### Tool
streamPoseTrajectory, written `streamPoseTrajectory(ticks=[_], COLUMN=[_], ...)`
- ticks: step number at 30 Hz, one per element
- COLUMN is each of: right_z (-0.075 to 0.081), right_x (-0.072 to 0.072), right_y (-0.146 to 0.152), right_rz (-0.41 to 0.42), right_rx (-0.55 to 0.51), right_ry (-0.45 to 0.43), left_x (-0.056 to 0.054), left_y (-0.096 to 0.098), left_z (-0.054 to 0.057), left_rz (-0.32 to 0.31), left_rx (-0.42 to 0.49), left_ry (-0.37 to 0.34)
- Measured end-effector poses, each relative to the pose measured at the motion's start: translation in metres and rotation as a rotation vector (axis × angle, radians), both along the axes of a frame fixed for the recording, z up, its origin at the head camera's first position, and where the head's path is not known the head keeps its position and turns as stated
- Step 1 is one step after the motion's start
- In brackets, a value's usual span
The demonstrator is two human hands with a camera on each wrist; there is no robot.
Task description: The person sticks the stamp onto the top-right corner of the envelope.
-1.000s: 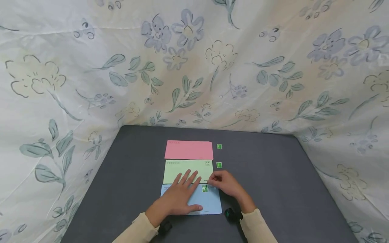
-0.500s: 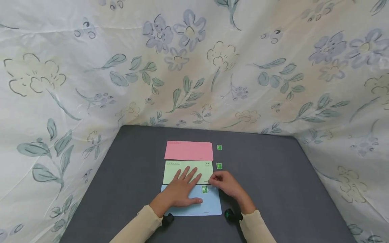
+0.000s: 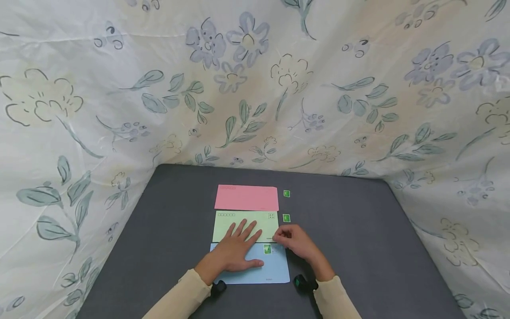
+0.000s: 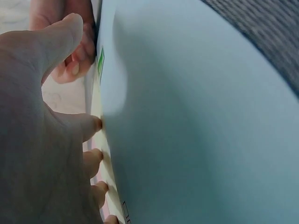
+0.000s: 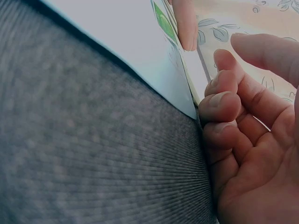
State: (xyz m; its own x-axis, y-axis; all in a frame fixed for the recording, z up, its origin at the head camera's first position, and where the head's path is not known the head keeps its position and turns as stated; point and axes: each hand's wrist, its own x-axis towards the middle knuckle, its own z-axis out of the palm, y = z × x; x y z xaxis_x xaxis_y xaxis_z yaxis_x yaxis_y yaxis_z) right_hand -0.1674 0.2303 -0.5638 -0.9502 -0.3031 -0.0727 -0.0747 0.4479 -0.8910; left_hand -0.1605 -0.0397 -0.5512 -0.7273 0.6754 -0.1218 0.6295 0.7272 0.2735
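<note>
My left hand (image 3: 233, 254) lies flat with spread fingers. Its fingertips rest on a light green envelope (image 3: 260, 220), and its palm is over a light blue envelope (image 3: 267, 271). A green stamp (image 3: 267, 249) sits at the blue envelope's upper right; the left wrist view shows its edge (image 4: 100, 63) near the left thumb. My right hand (image 3: 298, 243) rests at the green envelope's lower right corner. Its fingers (image 5: 222, 105) are loosely curled, the thumb stands apart from the index finger, and nothing shows between them.
Above the green envelope lies a pink envelope (image 3: 247, 198). Two loose green stamps are to the right: one stamp (image 3: 287, 193) beside the pink envelope, another stamp (image 3: 286, 218) beside the green one. A floral cloth (image 3: 255, 110) hangs behind the dark grey table (image 3: 370, 248).
My left hand has shifted slightly up and left, its fingers further onto the green envelope. The right hand stays in place; envelopes and stamps keep their arrangement.
</note>
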Motion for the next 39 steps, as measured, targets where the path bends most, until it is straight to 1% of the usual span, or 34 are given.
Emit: streamPoseTrajectory(ticks=[5, 9, 18, 30, 39], right_z=[-0.0008, -0.0021, -0.0037, -0.0019, 0.0005], right_x=[0.0003, -0.0005, -0.0012, 0.0, 0.0018], right_y=[-0.0005, -0.0009, -0.0013, -0.0019, -0.0018], right_rz=[-0.005, -0.006, 0.003, -0.017, -0.004], right_rx=[-0.005, 0.011, 0.018, 0.03, 0.025], right_ry=[0.002, -0.001, -0.005, -0.005, 0.0], left_x=[-0.0005, -0.001, 0.0014, 0.0028, 0.0026], left_y=[-0.0003, -0.0005, -0.0012, -0.0018, -0.002], left_z=[-0.0012, -0.0019, -0.0008, 0.0, -0.0013], left_rz=[-0.002, -0.003, -0.005, -0.006, -0.009], left_rx=[-0.004, -0.003, -0.014, -0.014, -0.019], left_ry=[0.005, 0.011, 0.008, 0.009, 0.01])
